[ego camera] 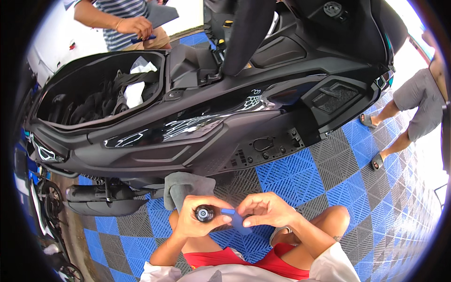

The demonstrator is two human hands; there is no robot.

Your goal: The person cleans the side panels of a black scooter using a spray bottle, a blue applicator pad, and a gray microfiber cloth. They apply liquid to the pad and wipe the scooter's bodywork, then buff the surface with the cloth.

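Observation:
In the head view, my left hand (198, 215) is wrapped around a small dark bottle (204, 213), seen end-on. Its thumb and finger also pinch a blue block or pad (236, 220), which looks blurred. My right hand (268, 210) touches or nearly touches the right edge of that blue piece with thumb and fingertips; whether it grips it I cannot tell. Just beyond my left hand a grey cloth (186, 188) hangs at the lower side of a dark scooter (151, 151).
The scooter's open storage bay (88, 123) holds dark and white items. Its exhaust muffler (102, 197) juts out at left. Across it, a person's hand (137, 28) holds a blue object and a grey cloth. Another person (415, 102) stands at right on the tiled floor (292, 176).

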